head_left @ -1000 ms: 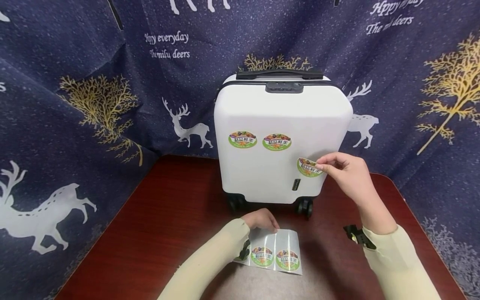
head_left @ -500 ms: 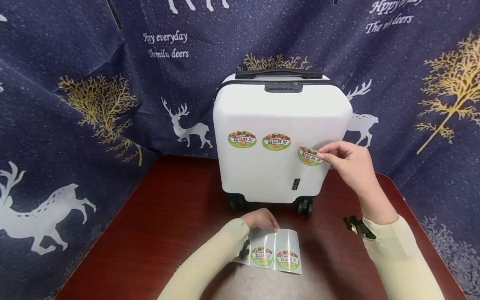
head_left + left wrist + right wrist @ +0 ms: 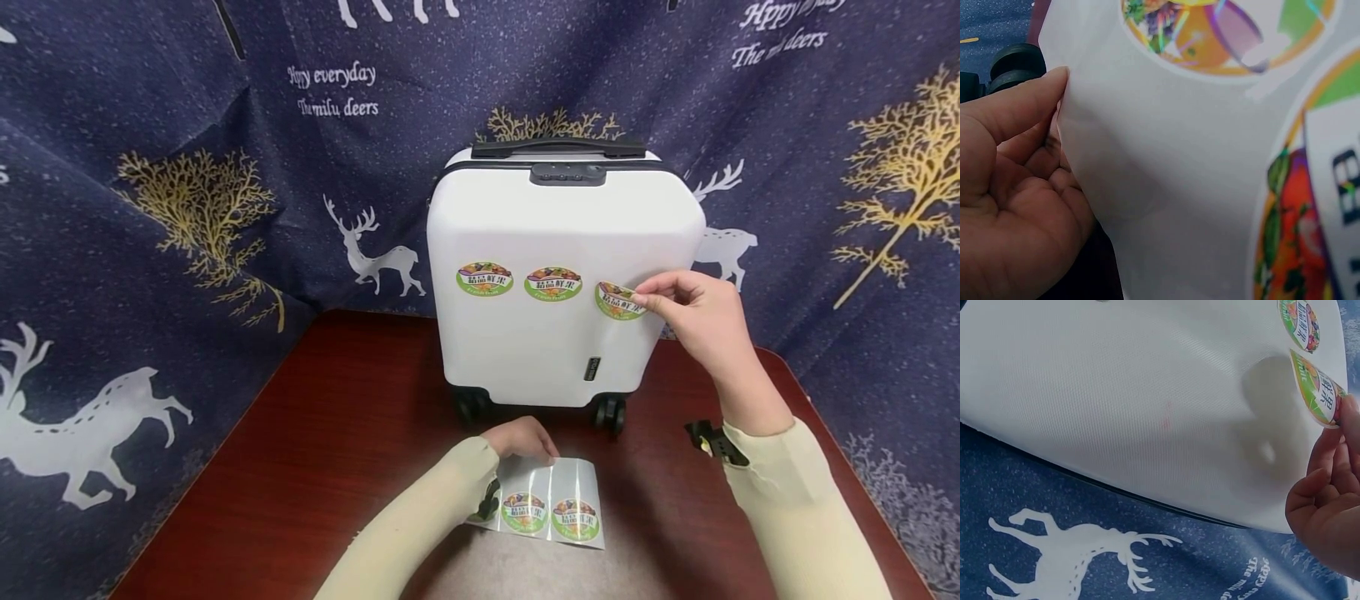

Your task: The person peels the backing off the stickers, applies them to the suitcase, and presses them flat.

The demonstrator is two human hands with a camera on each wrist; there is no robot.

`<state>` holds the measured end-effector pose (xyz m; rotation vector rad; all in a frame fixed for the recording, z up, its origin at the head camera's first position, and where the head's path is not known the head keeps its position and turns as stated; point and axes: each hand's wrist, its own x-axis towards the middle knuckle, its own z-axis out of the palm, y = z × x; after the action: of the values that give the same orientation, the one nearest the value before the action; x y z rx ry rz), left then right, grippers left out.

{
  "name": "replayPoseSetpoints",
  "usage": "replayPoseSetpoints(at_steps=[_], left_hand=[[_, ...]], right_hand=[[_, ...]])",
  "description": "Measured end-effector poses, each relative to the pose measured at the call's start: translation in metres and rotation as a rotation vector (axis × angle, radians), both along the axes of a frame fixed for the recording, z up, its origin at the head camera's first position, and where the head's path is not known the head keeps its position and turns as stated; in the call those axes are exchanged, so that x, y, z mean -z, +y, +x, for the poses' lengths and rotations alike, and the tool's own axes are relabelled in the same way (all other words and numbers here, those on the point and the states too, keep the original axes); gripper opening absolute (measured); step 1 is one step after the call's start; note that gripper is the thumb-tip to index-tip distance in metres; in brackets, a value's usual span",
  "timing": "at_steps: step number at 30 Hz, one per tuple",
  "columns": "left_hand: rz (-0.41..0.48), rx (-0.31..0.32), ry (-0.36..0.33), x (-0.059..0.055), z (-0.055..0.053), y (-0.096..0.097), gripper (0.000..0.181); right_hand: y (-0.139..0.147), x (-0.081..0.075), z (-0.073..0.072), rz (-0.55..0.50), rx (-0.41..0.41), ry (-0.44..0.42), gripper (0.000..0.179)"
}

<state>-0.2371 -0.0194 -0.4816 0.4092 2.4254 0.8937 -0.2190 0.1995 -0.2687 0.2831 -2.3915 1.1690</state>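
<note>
A white suitcase (image 3: 525,350) stands upright on the table, with two oval fruit stickers side by side on its front, a left one (image 3: 484,279) and a middle one (image 3: 553,284). To their right, my right hand (image 3: 701,321) pinches a third fruit sticker (image 3: 618,302) by its right edge between thumb and fingers. In the right wrist view that sticker (image 3: 1319,390) is tilted off the suitcase and casts a shadow on it. My left hand (image 3: 522,439) pinches the edge of a sticker sheet (image 3: 573,479), which still bears several fruit stickers; the left wrist view shows thumb and fingers (image 3: 1041,94) at its edge.
The dark red table (image 3: 322,433) extends to both sides of the suitcase. Black wheels (image 3: 609,414) carry the suitcase, close behind the sheet. A dark blue cloth (image 3: 360,167) printed with white deer and gold trees hangs behind.
My right hand has raised the pinched sticker along the suitcase front, to nearly the height of the other two. My left hand and the sheet have stayed in place.
</note>
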Motion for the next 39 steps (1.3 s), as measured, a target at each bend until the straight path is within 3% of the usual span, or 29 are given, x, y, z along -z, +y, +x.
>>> replayPoseSetpoints(at_steps=[13,24,39], left_hand=[[0.002,-0.036,-0.013,0.002,0.0,0.001,0.011],[0.013,-0.042,-0.02,0.004,-0.001,0.0,0.011],[0.01,-0.039,-0.023,0.005,-0.002,0.0,0.011]], right_hand=[[-0.003,0.005,-0.008,-0.026,0.114,0.126,0.014],[-0.008,0.007,-0.011,-0.015,0.122,0.283,0.011],[-0.014,0.016,-0.017,0.009,0.137,0.432,0.008]])
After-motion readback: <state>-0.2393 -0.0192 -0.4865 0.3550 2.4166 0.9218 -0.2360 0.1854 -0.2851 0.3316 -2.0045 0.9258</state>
